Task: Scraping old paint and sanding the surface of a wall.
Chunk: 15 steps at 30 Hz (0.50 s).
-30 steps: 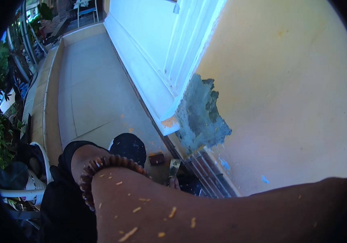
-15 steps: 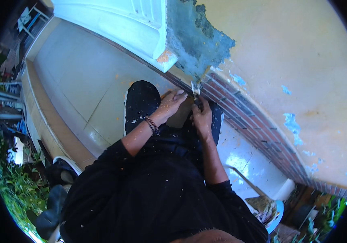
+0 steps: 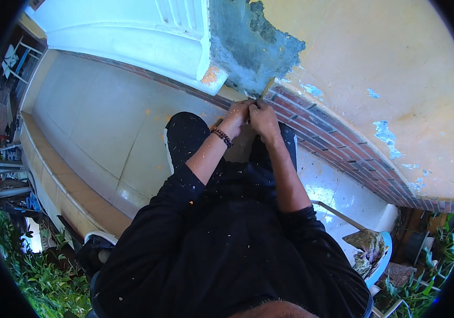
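Note:
My right hand (image 3: 264,121) is closed around a scraper, mostly hidden by my fingers; its pale blade and dark handle show in the earlier frame. My left hand (image 3: 236,116), a beaded bracelet (image 3: 223,138) on its wrist, meets the right one with its fingers closed at the scraper's blade end. Both hands are at the foot of a bare grey patch (image 3: 251,53) on the wall, where the brick-patterned skirting (image 3: 312,127) begins. Pale flecks lie on my sleeves and trousers.
A white moulded column base (image 3: 131,45) stands left of the patch. The yellowish wall (image 3: 365,53) has several flaked spots. Chips are scattered over the tiled floor (image 3: 94,116). At lower right a light-blue container (image 3: 385,259) holds debris and a long-handled tool. A raised ledge (image 3: 68,185) runs along the left.
My left hand has moved right and up to join the right hand at the scraper. My right hand has risen slightly toward the patch, and the view has shifted a little.

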### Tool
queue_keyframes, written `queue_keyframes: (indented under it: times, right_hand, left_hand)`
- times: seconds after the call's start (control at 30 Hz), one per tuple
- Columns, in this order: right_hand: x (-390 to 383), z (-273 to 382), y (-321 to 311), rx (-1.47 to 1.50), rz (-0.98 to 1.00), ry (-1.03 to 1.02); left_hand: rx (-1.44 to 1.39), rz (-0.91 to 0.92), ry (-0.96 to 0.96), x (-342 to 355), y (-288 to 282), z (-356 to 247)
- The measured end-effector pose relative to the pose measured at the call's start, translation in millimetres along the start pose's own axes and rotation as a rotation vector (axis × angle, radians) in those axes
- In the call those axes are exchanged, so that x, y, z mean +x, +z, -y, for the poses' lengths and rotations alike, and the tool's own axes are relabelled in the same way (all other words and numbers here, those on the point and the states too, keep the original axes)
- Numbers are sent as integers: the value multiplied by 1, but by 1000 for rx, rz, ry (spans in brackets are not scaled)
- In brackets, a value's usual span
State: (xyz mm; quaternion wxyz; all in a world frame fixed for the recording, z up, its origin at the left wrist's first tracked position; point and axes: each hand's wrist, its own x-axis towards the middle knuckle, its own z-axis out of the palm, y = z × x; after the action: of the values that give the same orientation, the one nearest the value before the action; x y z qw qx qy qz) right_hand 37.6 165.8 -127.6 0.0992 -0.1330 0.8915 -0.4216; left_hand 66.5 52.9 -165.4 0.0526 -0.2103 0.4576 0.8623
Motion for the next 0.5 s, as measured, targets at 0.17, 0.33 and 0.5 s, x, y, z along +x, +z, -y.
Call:
queue_keyframes:
  times: [0.17, 0.33, 0.5]
  right_hand:
    - [-13, 45, 2, -89, -67, 0]
    - [-5, 66, 15, -159, -130, -40]
    - [-9, 84, 11, -234, -77, -83]
  left_hand:
    - [-4, 57, 63, 4, -14, -7]
    - [-40, 72, 43, 11, -37, -11]
    - [-28, 139, -14, -16, -39, -44]
